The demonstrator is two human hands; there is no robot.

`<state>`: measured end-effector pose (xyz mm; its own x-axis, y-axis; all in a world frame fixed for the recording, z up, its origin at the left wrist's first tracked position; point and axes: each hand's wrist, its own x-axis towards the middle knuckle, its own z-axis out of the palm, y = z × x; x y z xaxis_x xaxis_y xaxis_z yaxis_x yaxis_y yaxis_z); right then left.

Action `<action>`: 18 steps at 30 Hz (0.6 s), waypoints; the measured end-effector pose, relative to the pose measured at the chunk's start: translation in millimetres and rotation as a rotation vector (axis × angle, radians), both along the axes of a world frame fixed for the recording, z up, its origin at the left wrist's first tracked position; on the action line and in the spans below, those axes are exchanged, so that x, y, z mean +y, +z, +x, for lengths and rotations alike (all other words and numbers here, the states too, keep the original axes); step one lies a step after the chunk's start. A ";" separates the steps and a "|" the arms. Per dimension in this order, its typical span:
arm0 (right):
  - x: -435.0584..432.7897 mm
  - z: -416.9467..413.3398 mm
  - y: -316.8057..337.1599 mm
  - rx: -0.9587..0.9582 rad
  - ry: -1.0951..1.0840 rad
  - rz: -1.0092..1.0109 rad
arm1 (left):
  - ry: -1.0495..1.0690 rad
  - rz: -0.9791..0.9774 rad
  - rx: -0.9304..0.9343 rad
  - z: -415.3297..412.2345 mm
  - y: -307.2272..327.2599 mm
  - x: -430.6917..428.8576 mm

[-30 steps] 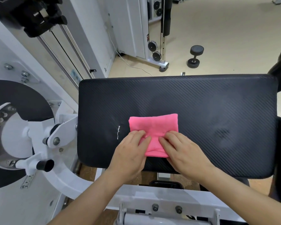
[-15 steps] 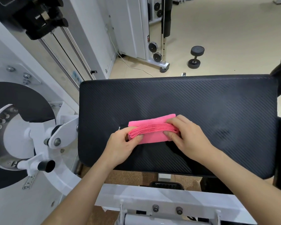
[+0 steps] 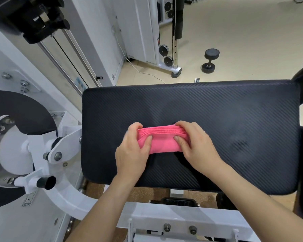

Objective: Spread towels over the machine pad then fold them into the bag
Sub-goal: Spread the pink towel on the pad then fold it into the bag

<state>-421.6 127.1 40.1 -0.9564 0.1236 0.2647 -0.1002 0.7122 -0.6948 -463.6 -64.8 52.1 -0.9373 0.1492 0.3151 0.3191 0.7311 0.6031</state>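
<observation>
Both hands, left hand (image 3: 132, 151) and right hand (image 3: 196, 145), are squeezing the folded pink towel (image 3: 162, 141) on the black pad (image 3: 234, 119), not bagging it yet.

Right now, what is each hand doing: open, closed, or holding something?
Left hand: closed on the left end of the folded pink towel.
Right hand: closed on the towel's right end.

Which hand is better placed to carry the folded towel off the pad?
Right, narrowly: the right hand curls over stacked edges of the pink towel; the left hand grips the other end. No bag in view.
</observation>
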 end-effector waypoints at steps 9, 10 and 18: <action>-9.4 -5.1 7.1 0.128 -0.151 0.092 | -0.443 -0.553 0.515 -6.0 -9.3 -13.8; -11.5 -3.9 5.7 0.152 -0.147 0.156 | -0.466 -0.591 0.439 -4.3 -10.1 -19.1; 1.1 2.9 -1.1 0.072 -0.033 0.478 | -0.343 -0.543 0.277 -18.7 -10.2 -15.4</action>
<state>-418.6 128.3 39.0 -0.9311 0.0022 0.3647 -0.1077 0.9537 -0.2809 -482.3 -80.2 41.9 -0.7055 0.6260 0.3324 0.6746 0.7369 0.0439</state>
